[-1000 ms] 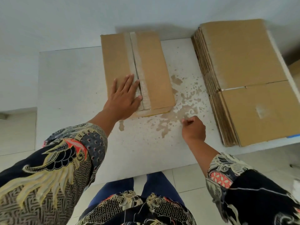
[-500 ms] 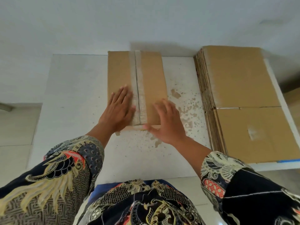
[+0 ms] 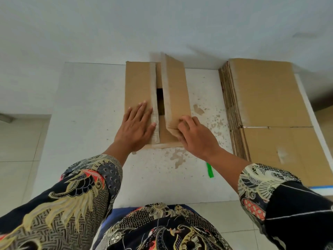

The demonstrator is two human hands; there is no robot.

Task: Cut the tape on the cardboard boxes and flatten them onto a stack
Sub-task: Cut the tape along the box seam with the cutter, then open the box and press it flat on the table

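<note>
Lifting the right flap [image 3: 175,92] of the cardboard box [image 3: 137,87] at centre frame, you are gripping that flap's near corner with your right hand [image 3: 196,139], fingers curled over its edge. Your left hand [image 3: 135,128] is lying flat, fingers straight, pressing the left flap [image 3: 138,83] down. The slit seam is running away from you toward the top of the frame, its dark opening lying between your two hands. The right hand is nearer the raised flap, so the folding-back is probably falling to it. The flattened stack [image 3: 270,105] is waiting at right of frame; a green cutter [image 3: 210,170] is lying on the white table [image 3: 86,123] beside your right forearm.
</note>
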